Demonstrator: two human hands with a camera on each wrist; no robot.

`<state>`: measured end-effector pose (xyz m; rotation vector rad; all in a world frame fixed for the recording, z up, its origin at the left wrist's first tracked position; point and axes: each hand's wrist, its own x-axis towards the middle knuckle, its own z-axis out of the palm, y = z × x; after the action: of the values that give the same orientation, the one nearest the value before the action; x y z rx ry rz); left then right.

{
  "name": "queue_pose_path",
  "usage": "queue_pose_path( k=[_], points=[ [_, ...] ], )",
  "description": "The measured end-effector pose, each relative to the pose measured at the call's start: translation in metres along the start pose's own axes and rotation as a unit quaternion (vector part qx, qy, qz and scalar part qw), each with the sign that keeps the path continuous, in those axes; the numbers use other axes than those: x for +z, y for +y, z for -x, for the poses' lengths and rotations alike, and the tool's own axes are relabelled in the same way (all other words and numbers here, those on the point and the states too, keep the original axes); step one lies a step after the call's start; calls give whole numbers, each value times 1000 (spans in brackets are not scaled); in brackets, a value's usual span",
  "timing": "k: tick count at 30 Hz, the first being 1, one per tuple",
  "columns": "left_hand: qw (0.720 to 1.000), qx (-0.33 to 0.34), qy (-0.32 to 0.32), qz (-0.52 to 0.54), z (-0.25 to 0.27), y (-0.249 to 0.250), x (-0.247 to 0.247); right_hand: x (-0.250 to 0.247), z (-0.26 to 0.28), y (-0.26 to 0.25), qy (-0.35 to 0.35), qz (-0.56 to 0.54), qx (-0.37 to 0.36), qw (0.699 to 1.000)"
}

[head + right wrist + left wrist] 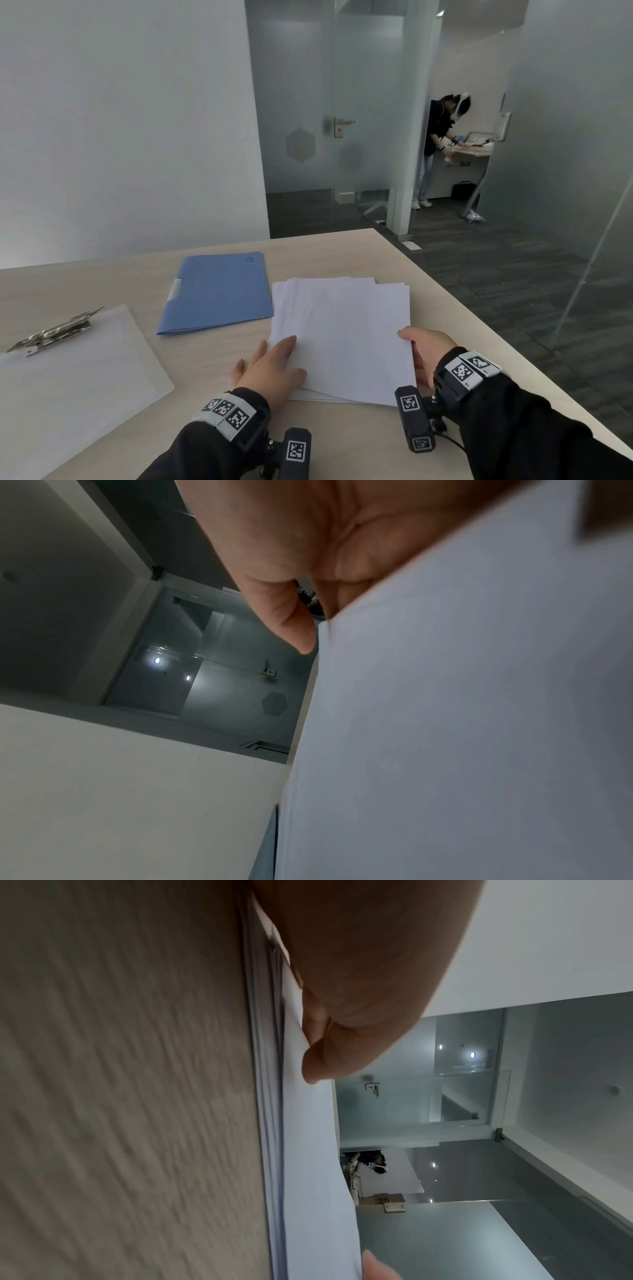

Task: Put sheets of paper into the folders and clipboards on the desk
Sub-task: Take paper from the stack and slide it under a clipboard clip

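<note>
Three paper holders and sheets are spread across the desk [342,442]: a clear clipboard [68,370] at left, then a blue folder [219,294], then a paper stack [342,329]. The stack's left edge is pressed by the flat, spread left hand [270,368]; its right edge is pinched by the right hand [426,349].

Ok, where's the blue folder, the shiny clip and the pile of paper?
blue folder [219,294], head view, middle of its cover.
shiny clip [56,330], head view, middle of the metal.
pile of paper [342,329], head view, top sheet.
</note>
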<state>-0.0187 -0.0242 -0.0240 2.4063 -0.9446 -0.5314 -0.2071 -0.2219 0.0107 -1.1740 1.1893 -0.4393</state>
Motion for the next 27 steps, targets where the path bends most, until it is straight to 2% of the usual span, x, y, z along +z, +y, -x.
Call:
queue_pose_path(
  k=[3, 9, 17, 20, 23, 25, 27],
  points=[
    [1000, 26, -8, 11, 5, 3, -4, -2, -7, -1, 1, 48, -6, 999],
    [1000, 1, 0, 8, 7, 4, -5, -3, -21, 2, 2, 92, -33, 995],
    [1000, -6, 11, 16, 7, 4, -4, -14, 1, 4, 14, 48, -117, 992],
    [993, -3, 56, 108, 8, 6, -13, -19, 17, 6, -3, 3, -150, 989],
    [965, 31, 124, 230, 11, 14, -27, -19, 31, 9, -45, -54, -174, 982],
    [945, 66, 127, 295, 13, 22, -38, -16, 41, 11, -77, -93, -182, 976],
    [911, 93, 109, 386, 14, 30, -48, -12, 50, 12, -100, -121, -196, 968]
  ],
)
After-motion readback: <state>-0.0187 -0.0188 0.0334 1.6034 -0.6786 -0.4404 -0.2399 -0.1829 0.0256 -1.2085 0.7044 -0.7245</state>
